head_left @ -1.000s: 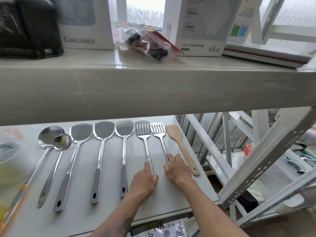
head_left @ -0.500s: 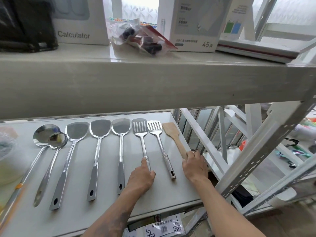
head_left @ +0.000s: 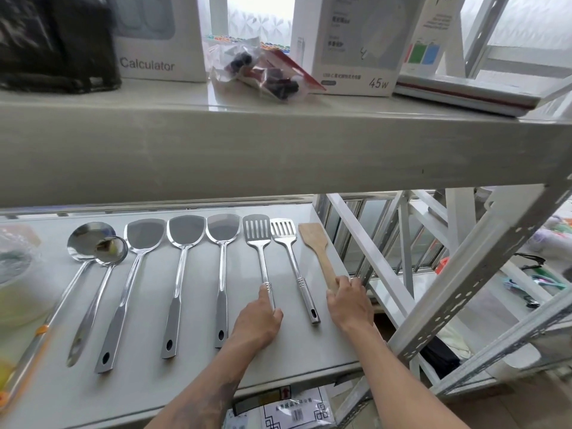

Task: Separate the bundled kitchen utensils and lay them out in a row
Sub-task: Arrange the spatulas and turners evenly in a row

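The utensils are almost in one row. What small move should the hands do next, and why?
Probably the right hand should nudge the wooden spatula a little away from the shelf's right edge and square it with the rest. Its handle runs slanted toward that edge, while the slotted turner beside it already lies free. The two ladles at the far left overlap at their bowls and may need parting afterwards.

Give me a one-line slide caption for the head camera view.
Eight utensils in a row on the shelf: left hand on a slotted turner, right hand on the wooden spatula.
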